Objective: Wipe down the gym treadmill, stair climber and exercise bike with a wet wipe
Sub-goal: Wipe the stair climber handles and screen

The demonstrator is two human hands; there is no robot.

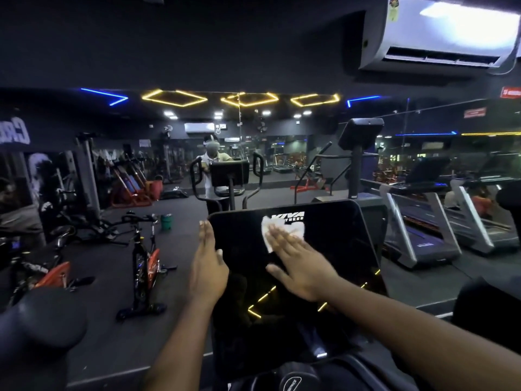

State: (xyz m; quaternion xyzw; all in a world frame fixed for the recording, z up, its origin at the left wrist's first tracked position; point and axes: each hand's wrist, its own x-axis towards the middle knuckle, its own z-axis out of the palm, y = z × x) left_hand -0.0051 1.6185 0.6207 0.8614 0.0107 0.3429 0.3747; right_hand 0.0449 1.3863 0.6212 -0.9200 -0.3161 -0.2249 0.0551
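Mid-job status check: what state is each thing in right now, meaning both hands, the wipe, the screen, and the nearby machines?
Right hand: flat, fingers straight, pressing the wipe onto the screen.
Left hand: fingers straight, resting on the screen's left edge.
Wipe: crumpled, partly under the right hand's fingers, just below the logo.
Screen: dark, reflecting ceiling lights.
Exercise bike: upright, nobody on it.
Treadmill: belt empty.

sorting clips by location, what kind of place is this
Most likely a commercial gym: spin bikes stand on the left, treadmills line the right, and the right hand presses a wet wipe on a machine's console.
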